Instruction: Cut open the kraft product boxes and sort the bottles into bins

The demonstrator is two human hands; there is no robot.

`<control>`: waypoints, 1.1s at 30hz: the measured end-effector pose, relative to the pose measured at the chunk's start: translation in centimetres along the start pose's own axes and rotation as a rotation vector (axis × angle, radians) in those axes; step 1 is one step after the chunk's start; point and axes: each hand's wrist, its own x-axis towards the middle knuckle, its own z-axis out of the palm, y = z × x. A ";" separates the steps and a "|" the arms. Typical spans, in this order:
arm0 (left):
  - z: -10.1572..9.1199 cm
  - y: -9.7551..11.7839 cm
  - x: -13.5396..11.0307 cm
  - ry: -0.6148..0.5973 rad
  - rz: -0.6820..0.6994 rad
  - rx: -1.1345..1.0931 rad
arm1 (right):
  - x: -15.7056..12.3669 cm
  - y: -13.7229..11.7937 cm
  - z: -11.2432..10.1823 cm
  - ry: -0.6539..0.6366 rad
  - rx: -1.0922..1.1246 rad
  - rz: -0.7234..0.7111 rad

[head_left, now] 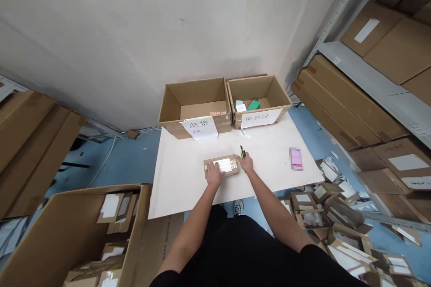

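Note:
A small taped cardboard parcel with a white label lies in the middle of the white table. My left hand rests flat on the parcel's left end, fingers spread. My right hand sits at the parcel's right end, closed around a yellow-and-black box cutter whose tip points away from me.
Two open labelled cartons stand at the table's back: the left carton and the right carton with small items inside. A pink item lies at right. A big box of parcels sits lower left, opened boxes are piled lower right, and shelves stand at right.

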 end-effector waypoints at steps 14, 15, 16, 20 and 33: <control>0.5 -0.9 0.3 0.007 0.056 -0.127 | -1.0 1.2 -2.1 -0.258 -0.158 -0.058; 0.6 -0.9 0.3 0.012 0.057 -0.127 | -0.9 1.0 -2.3 -0.267 -0.177 -0.057; 0.7 -0.9 0.4 0.022 0.058 -0.125 | -1.0 0.9 -2.4 -0.275 -0.190 -0.053; 1.2 -0.9 0.6 0.034 0.066 -0.125 | -2.1 1.9 -2.4 -0.313 -0.218 -0.055; -0.7 -1.6 0.7 0.043 0.073 -0.004 | -5.3 12.3 2.7 -0.219 0.203 0.224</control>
